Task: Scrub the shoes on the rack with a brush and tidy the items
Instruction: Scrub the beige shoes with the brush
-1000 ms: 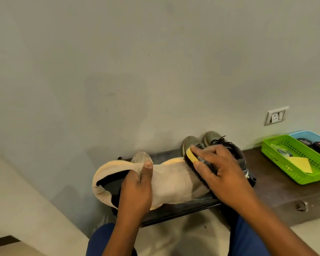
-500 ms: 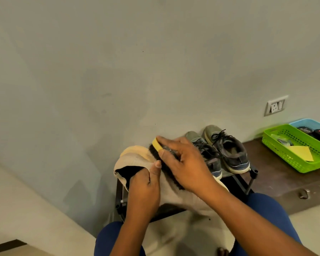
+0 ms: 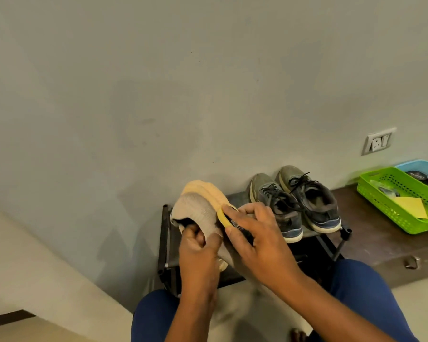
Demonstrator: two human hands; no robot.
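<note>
Low in the frame's centre, the beige knit shoe (image 3: 198, 213) is gripped at its collar by the left hand (image 3: 199, 253) — steadied off the shoe rack (image 3: 167, 243) — while the yellow-backed brush (image 3: 229, 222) is clasped by the right hand (image 3: 260, 245), bristles pressed against the knit for scrubbing.

Right hand (image 3: 255, 239) covers most of the brush (image 3: 223, 216), leaving only its yellow end and a strip of dark bristles exposed beyond the fingers; the near part of the beige shoe (image 3: 203, 208) is concealed beneath both grips, the left hand (image 3: 199, 250) hiding its heel. Beyond the right grip, the blue basket (image 3: 415, 164) is cut by the frame edge, its dark contents too small to identify. The rack (image 3: 167, 243) is largely hidden below the hands.
</note>
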